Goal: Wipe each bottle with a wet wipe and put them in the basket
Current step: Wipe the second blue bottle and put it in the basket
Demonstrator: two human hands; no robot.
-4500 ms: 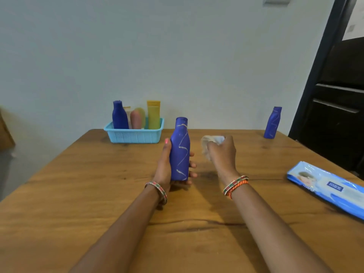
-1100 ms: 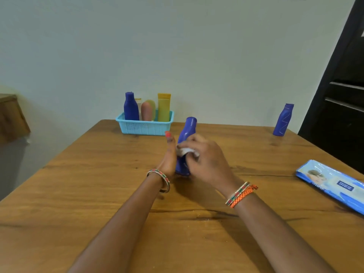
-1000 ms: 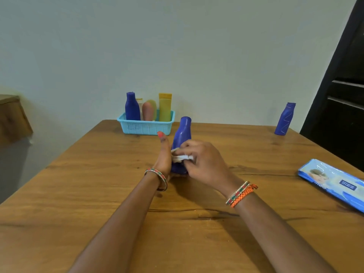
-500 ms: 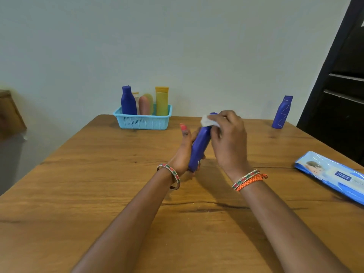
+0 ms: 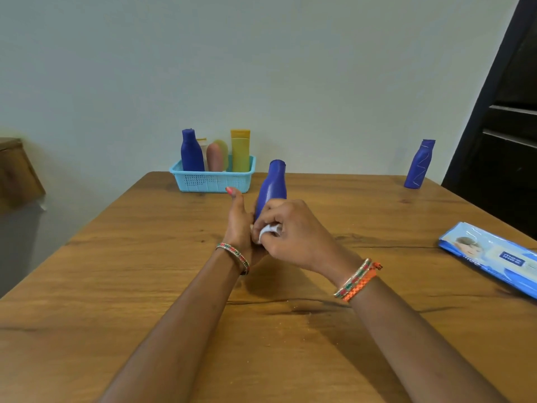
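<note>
While the forearms reach forward over the wooden desk [image 5: 116, 301], the two hands meet at mid-desk around a blue bottle [image 5: 273, 184]. Left hand [image 5: 239, 225]: grip closed round the bottle's lower body from the left, thumb raised alongside it; the bottle's base is hidden behind the hands, so whether it rests on the desk cannot be told. Right hand [image 5: 293, 231]: fingers curled, pinching a bunched white wet wipe [image 5: 268, 231] against the lower front of the bottle. The bottle stands nearly upright, its neck and capless-looking top clear above both hands.

Step in hand, as judged: wiping of this bottle, with the wipe low on its body. The visible upper part shows no marks, which suggests the step is well along.

Right edge of desk: a blue pack of wipes [image 5: 494, 257], lying flat, well apart from the hands. Far left of desk: a light-blue basket [image 5: 212, 178] already holding a blue bottle, a pink one, a yellow tube and a pale item behind them. Far right corner: a second blue bottle [image 5: 418, 165] with pale scribbles, upright and not yet handled.

Next move, as judged: finish the lower body, then carry the bottle to the basket; space there is tight, so it must be lowered upright into a gap between the others.
</note>
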